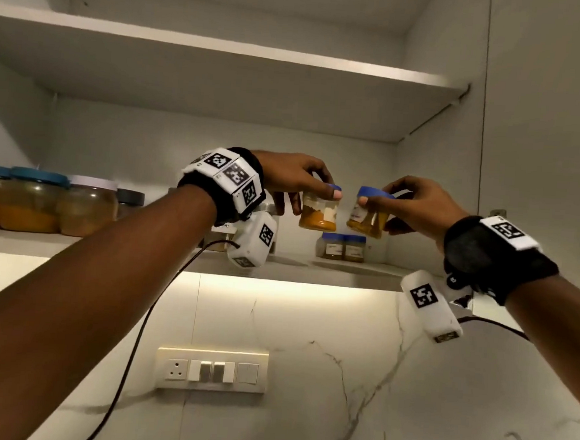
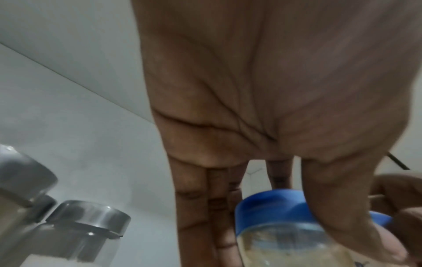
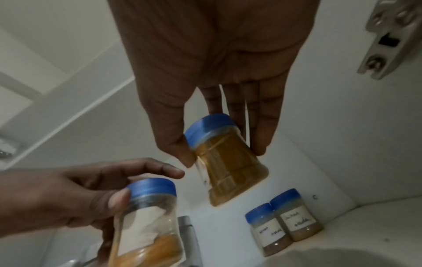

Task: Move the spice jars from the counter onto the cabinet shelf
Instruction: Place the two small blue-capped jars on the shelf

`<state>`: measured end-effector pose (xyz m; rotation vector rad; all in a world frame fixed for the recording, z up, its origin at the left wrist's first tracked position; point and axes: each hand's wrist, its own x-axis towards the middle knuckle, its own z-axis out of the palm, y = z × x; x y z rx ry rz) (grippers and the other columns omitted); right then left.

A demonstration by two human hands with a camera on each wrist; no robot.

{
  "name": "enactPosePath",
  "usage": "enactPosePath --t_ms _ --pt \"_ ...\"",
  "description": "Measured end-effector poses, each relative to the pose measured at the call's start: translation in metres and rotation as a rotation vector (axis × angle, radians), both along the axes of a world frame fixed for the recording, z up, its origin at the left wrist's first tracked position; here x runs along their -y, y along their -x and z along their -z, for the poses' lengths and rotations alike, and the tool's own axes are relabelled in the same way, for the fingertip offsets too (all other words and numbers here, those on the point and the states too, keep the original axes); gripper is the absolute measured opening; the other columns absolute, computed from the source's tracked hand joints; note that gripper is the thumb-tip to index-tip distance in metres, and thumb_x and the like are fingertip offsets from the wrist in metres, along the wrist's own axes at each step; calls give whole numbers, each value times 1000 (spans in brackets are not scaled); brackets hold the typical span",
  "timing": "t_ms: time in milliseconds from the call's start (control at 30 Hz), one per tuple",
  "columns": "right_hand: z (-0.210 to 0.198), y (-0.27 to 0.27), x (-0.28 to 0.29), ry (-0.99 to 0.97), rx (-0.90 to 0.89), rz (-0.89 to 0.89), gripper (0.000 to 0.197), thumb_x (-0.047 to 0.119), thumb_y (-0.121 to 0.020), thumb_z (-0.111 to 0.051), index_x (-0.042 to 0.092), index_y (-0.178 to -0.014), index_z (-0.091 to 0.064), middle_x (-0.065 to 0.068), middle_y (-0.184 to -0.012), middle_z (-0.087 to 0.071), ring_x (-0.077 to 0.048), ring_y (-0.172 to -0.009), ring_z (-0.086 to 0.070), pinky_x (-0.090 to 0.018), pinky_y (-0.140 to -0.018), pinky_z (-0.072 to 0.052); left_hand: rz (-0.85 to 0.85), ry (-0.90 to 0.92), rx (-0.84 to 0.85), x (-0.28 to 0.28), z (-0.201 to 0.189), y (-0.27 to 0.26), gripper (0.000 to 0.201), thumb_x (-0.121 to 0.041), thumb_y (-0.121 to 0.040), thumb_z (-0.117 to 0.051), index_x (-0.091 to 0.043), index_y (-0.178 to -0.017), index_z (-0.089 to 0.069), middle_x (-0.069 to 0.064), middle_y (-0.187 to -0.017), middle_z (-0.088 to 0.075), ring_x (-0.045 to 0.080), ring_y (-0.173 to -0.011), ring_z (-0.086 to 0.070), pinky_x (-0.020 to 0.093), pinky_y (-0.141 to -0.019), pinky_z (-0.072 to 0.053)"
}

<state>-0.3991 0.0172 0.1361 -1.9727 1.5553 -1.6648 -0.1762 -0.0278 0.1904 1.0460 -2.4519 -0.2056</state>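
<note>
Two small blue-lidded jars [image 3: 283,222] already on the shelf [image 1: 347,270]; left hand [image 1: 291,177] fingers clamped on one jar [image 1: 318,211], right hand [image 1: 416,208] fingers clamped on another jar [image 1: 368,215], both above shelf, not yet set down.

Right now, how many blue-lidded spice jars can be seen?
4. One is held in the left hand, one in the right hand, and two small labelled jars stand side by side at the back of the shelf. Others may be hidden behind the arms.

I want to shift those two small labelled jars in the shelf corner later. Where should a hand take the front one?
Grip the front jar by its blue lid from above. Its twin touches one side and the cabinet wall is close, so the sides are crowded; the upright top is free.
</note>
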Motion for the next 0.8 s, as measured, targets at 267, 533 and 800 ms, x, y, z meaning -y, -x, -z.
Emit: enactPosePath --t_ms 267,533,800 --pt "-35 8 51 -218 -181 210 46 34 -76 -76 19 -113 -53 -12 -109 -61 -24 -85 -65 -27 -63 -55 32 -241 199 67 -14 23 50 -32 -92 -58 -30 -139 -40 18 -125 -57 25 -86 -67 32 -65 -59" --pt "-44 9 98 -454 -365 269 49 29 -75 -79 16 -114 -54 -13 -108 -63 -26 -87 -68 -36 -74 -59 31 -308 341 122 -11 50 54 -24 -89 -66 -24 -138 -44 20 -130 -57 30 -92 -67 39 -83 -57" --pt "-41 9 135 -670 -474 220 42 18 -81 -74 12 -116 -52 -15 -108 -64 -30 -97 -66 -35 -80 -57 102 -320 387 155 0 61 46 -15 -86 -70 -25 -127 -50 16 -131 -58 28 -89 -69 37 -79 -58"
